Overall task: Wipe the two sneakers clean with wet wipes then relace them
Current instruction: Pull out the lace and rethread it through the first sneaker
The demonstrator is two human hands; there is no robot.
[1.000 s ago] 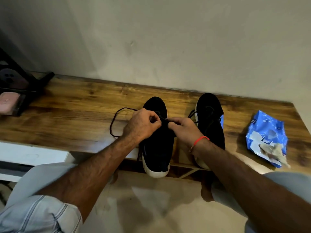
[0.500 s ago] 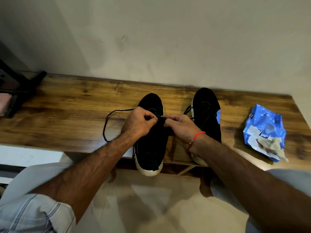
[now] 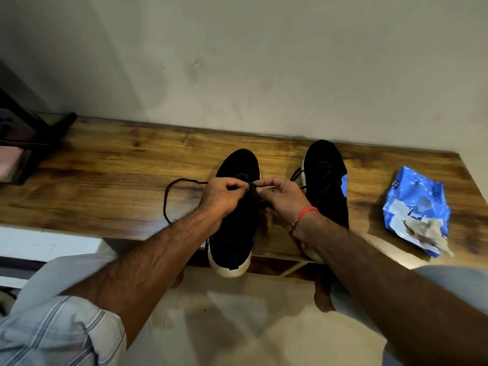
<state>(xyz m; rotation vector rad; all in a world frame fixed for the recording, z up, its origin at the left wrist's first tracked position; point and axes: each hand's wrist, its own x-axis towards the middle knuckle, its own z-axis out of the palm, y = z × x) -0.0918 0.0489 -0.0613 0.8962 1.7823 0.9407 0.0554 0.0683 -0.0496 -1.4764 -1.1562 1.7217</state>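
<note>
Wall [image 3: 237,62]: plain, off-white, faintly scuffed, rising straight behind the surface.
Surface [image 3: 105,180]: long wooden plank, dark-streaked brown grain, pushed against the wall.
Floor [image 3: 237,326]: pale glossy tiles carrying soft shadows.
Light: dim, warm, brighter toward the right.

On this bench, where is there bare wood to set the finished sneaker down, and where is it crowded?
Bare wood runs between the black stand and the lace loop, and a narrower strip between the right sneaker and the wipes pack. Crowded: the middle, where both hands work over the left sneaker.
</note>
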